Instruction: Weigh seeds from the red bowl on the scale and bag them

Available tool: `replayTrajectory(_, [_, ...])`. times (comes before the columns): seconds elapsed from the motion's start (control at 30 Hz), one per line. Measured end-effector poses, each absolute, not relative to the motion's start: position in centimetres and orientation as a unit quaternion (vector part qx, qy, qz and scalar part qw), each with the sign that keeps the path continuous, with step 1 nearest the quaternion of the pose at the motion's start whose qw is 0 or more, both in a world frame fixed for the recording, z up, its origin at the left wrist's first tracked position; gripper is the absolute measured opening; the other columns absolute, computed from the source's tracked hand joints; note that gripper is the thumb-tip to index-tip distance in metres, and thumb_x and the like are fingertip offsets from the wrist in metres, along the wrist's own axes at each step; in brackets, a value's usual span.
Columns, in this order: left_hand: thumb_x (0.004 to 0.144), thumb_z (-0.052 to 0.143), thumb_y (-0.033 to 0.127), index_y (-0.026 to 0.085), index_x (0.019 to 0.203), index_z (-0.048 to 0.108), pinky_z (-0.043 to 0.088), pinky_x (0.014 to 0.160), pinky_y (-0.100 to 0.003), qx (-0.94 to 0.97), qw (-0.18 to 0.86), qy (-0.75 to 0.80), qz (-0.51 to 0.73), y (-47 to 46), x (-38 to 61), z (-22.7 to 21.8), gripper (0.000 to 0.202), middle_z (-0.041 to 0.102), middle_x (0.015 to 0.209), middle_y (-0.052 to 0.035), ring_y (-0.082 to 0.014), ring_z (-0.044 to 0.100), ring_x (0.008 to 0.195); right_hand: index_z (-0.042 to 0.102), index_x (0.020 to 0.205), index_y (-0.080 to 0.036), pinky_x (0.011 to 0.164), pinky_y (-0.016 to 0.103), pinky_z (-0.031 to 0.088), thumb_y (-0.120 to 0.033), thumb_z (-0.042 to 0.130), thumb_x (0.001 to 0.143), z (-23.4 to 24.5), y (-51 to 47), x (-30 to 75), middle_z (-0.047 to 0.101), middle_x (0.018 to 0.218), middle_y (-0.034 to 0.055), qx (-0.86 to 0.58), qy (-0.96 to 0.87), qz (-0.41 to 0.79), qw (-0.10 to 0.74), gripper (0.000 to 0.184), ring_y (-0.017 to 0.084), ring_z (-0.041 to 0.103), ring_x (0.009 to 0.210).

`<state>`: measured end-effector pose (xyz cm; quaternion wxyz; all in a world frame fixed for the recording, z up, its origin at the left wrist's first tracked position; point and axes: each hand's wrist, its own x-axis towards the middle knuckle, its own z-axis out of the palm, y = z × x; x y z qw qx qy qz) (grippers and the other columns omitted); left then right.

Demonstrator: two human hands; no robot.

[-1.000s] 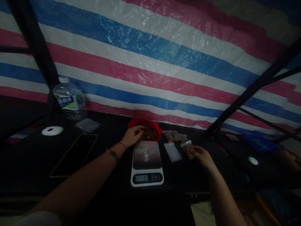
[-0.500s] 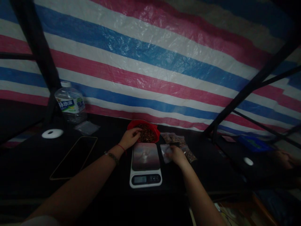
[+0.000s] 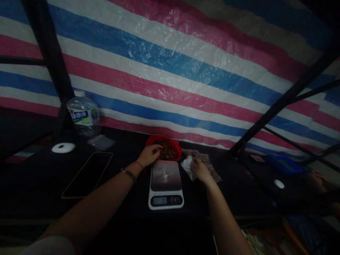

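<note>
Over the left rim of a red bowl (image 3: pixel 175 142) is my left hand (image 3: pixel 149 155), its fingers drawn together at the small brown pieces (image 3: pixel 168 151) inside; whatever they hold is too small to make out. My right hand (image 3: pixel 201 170) pinches a small clear plastic bag (image 3: pixel 187 165), to the right of the kitchen scale (image 3: pixel 166 177). Nothing lies on the metal plate of the scale, and its display is lit but blurred. Behind and beside my right hand lie several clear bags (image 3: pixel 204 158) filled with brown pieces.
At the left are a phone (image 3: pixel 87 175), a white oval object (image 3: pixel 63 147), a clear plastic jug (image 3: pixel 84 115) and a flat clear bag (image 3: pixel 101 142). A blue tray (image 3: pixel 285 164) is at the far right, near another person's hand (image 3: pixel 318 177). Striped sheeting (image 3: pixel 170 81) hangs behind.
The camera view has shifted slightly. My right hand has lifted the small bag a little, and the bag looks more crumpled. My left hand stays at the red bowl.
</note>
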<state>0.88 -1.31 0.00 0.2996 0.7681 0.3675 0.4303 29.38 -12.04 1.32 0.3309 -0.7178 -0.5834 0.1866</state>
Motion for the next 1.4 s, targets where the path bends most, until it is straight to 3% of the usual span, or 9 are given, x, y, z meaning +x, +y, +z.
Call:
replayTrajectory(0.1, [0.080, 0.052, 0.027, 0.017, 0.100, 0.069, 0.052, 0.075, -0.028, 0.747, 0.320, 0.364, 0.455, -1.3, 0.9, 0.2, 0.028, 0.071, 0.095, -0.0054, -0.0168, 0.066, 0.082, 0.060, 0.106, -0.014, 0.080, 0.036, 0.050, -0.025, 0.060, 0.069, 3.1, -11.7, 29.0, 0.069, 0.098, 0.0093, -0.680, -0.548, 0.172, 0.457, 0.038, 0.023, 0.064, 0.088])
replayTrajectory(0.2, [0.080, 0.054, 0.031, 0.015, 0.099, 0.068, 0.053, 0.074, -0.029, 0.708, 0.382, 0.357, 0.474, -1.3, 1.0, 0.5, 0.029, 0.071, 0.089, -0.0063, -0.0169, 0.066, 0.078, 0.058, 0.106, -0.015, 0.074, 0.032, 0.050, -0.035, 0.064, 0.069, 5.2, -10.3, 26.8, 0.068, 0.093, 0.0072, -0.605, -0.522, 0.226, 0.556, 0.042, 0.020, 0.064, 0.079])
replayTrajectory(0.43, [0.069, 0.069, 0.048, 0.013, 0.099, 0.065, 0.051, 0.080, -0.033, 0.597, 0.523, 0.285, 0.538, -0.6, 0.7, 0.9, 0.046, 0.070, 0.094, -0.0089, -0.0195, 0.065, 0.084, 0.060, 0.085, -0.017, 0.059, 0.025, 0.046, -0.037, 0.072, 0.058, 5.7, -4.0, 18.4, 0.066, 0.075, -0.0002, -0.544, -0.571, 0.293, 0.540, 0.035, 0.015, 0.058, 0.063])
replayTrajectory(0.6, [0.062, 0.075, 0.046, 0.013, 0.088, 0.065, 0.050, 0.070, -0.028, 0.489, 0.541, 0.328, 0.600, 0.8, 0.1, 0.3, 0.044, 0.068, 0.080, -0.0043, -0.0155, 0.061, 0.070, 0.065, 0.072, -0.016, 0.054, 0.023, 0.042, -0.043, 0.064, 0.069, 4.3, -1.4, 16.8, 0.065, 0.065, 0.0010, -0.538, -0.608, 0.299, 0.501, 0.027, 0.015, 0.057, 0.059])
replayTrajectory(0.8, [0.062, 0.071, 0.046, 0.014, 0.083, 0.063, 0.047, 0.066, -0.024, 0.417, 0.533, 0.332, 0.657, 2.0, -0.9, -0.1, 0.039, 0.065, 0.079, -0.0018, -0.0126, 0.058, 0.068, 0.073, 0.084, -0.017, 0.062, 0.027, 0.047, -0.044, 0.060, 0.074, 3.2, -1.5, 18.4, 0.072, 0.083, 0.0049, -0.523, -0.605, 0.289, 0.526, 0.032, 0.019, 0.063, 0.074])
replayTrajectory(1.07, [0.078, 0.040, 0.029, 0.014, 0.078, 0.059, 0.044, 0.061, -0.027, 0.410, 0.317, 0.573, 0.636, 3.5, -4.7, 0.5, 0.024, 0.058, 0.068, -0.0030, -0.0157, 0.055, 0.064, 0.072, 0.089, -0.014, 0.054, 0.027, 0.051, -0.046, 0.064, 0.071, 2.9, -3.0, 20.1, 0.072, 0.081, 0.0064, -0.522, -0.533, 0.354, 0.565, 0.038, 0.017, 0.063, 0.064])
replayTrajectory(1.23, [0.073, 0.054, 0.026, 0.015, 0.086, 0.062, 0.045, 0.076, -0.039, 0.522, 0.219, 0.708, 0.422, 3.8, -7.4, 1.0, 0.019, 0.065, 0.083, -0.0140, -0.0299, 0.062, 0.086, 0.071, 0.097, -0.019, 0.054, 0.028, 0.054, -0.041, 0.060, 0.072, 3.0, -3.9, 20.3, 0.070, 0.100, 0.0062, -0.513, -0.545, 0.363, 0.555, 0.034, 0.018, 0.065, 0.073])
replayTrajectory(1.33, [0.071, 0.057, 0.025, 0.012, 0.098, 0.061, 0.044, 0.086, -0.045, 0.582, 0.158, 0.721, 0.341, 3.3, -7.1, 1.3, 0.030, 0.064, 0.104, -0.0208, -0.0347, 0.059, 0.101, 0.072, 0.088, -0.018, 0.054, 0.029, 0.055, -0.038, 0.064, 0.070, 2.5, -4.4, 20.5, 0.071, 0.085, 0.0049, -0.528, -0.544, 0.346, 0.553, 0.028, 0.017, 0.064, 0.064])
replayTrajectory(1.4, [0.074, 0.054, 0.024, 0.014, 0.111, 0.057, 0.040, 0.095, -0.047, 0.622, 0.056, 0.688, 0.369, 2.8, -6.1, 1.5, 0.039, 0.059, 0.118, -0.0187, -0.0332, 0.054, 0.111, 0.071, 0.082, -0.017, 0.052, 0.028, 0.054, -0.039, 0.066, 0.069, 2.2, -4.7, 20.6, 0.069, 0.075, 0.0038, -0.536, -0.540, 0.340, 0.552, 0.026, 0.016, 0.062, 0.058])
